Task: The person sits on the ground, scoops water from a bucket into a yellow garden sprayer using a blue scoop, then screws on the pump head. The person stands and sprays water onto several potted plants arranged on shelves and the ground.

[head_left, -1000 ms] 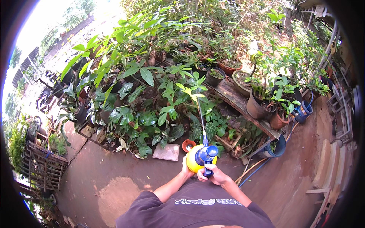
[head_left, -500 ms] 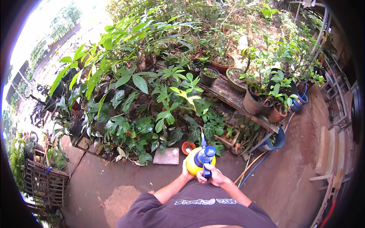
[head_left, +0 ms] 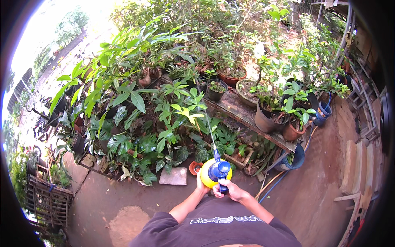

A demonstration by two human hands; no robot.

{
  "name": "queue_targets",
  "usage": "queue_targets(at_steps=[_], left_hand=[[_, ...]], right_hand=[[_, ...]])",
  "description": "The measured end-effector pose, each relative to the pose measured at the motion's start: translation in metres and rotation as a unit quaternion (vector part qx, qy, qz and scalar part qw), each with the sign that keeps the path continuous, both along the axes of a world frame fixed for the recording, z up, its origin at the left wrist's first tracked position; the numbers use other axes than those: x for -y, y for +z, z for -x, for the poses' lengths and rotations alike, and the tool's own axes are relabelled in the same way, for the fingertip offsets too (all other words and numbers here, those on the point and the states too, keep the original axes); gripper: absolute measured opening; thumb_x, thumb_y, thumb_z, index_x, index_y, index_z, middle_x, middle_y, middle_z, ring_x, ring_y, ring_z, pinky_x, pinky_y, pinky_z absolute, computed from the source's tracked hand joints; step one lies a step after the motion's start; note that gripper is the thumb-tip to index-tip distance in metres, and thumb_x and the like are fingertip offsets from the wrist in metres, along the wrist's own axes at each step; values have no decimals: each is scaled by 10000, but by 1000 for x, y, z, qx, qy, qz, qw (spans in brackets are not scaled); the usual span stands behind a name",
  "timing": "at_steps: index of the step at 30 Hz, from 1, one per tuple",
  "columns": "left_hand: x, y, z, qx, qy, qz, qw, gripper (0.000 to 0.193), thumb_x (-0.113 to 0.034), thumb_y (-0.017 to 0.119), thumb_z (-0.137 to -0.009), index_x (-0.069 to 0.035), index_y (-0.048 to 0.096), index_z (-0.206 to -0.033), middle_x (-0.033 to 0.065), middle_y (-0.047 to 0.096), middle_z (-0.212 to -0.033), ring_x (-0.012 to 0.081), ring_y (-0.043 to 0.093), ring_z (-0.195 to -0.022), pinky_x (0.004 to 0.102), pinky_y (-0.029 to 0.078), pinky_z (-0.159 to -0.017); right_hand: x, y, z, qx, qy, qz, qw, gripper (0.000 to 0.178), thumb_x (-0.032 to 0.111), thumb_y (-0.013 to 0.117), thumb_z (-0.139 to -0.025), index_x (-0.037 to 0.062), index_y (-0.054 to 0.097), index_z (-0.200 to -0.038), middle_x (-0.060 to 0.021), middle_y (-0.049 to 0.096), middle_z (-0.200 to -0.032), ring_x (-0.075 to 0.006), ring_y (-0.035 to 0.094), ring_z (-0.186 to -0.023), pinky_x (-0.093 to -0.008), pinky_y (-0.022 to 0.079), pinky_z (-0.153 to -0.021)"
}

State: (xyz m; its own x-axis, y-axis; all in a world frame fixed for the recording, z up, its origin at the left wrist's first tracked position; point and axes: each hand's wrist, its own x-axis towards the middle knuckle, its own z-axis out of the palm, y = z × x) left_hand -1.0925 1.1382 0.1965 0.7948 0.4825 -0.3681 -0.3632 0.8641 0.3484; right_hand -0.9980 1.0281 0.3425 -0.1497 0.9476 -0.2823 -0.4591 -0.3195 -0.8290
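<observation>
A yellow pressure sprayer (head_left: 205,176) with a blue pump head is held in front of my chest, its nozzle pointing away from me. My left hand (head_left: 200,184) is wrapped round the left side of the yellow bottle. Closed on the blue handle is my right hand (head_left: 231,190), thumb up by the trigger area. From the nozzle a thin stream of water (head_left: 209,124) shoots up and forward, passing beside a potted plant with yellow-green top leaves (head_left: 187,114). Broad dark-green leaves (head_left: 119,144) crowd the ground to the left of the stream.
A wooden bench (head_left: 263,129) carries several potted plants, with a blue bucket (head_left: 293,159) beside its near end. A small orange pot (head_left: 196,166) and a square stone slab (head_left: 173,176) lie ahead. Hoses (head_left: 270,187) run along the ground at right. A slatted wooden rack (head_left: 49,201) stands left.
The water stream from the nozzle is now long and plain to see, where before it was barely visible. The plants have shifted slightly left and down in view. Both hands keep their hold.
</observation>
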Motion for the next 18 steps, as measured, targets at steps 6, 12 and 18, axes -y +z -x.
queue_targets(at_steps=[6, 12, 18], left_hand=[[13, 14, -44, -80, 35, -67, 994, 632, -538, 307, -894, -71, 444, -1297, 124, 527, -1272, 293, 528, -1140, 452, 403, -992], [14, -3, -76, -3, 0, -25, 1000, 622, -523, 296, -895, -70, 447, -1293, 123, 540, -1255, 294, 535, -1131, 453, 411, -984], [50, -11, -91, -65, -2, -13, 998, 716, -601, 169, -892, -89, 403, -1334, 136, 463, -1333, 331, 475, -1182, 465, 395, -981]], right_hand=[[9, 4, -42, 9, 2, -11, 1000, 594, 546, 277, -891, 67, 436, -578, -13, 420, -549, -130, 402, -540, -253, 319, -564], [23, -4, -78, -15, -20, -33, 999, 565, 487, 241, -939, 68, 444, -618, -2, 430, -562, -108, 394, -528, -249, 335, -550], [37, -7, -104, -34, 13, 18, 999, 636, 598, 236, -895, 70, 427, -595, -13, 412, -565, -140, 412, -569, -256, 324, -579]])
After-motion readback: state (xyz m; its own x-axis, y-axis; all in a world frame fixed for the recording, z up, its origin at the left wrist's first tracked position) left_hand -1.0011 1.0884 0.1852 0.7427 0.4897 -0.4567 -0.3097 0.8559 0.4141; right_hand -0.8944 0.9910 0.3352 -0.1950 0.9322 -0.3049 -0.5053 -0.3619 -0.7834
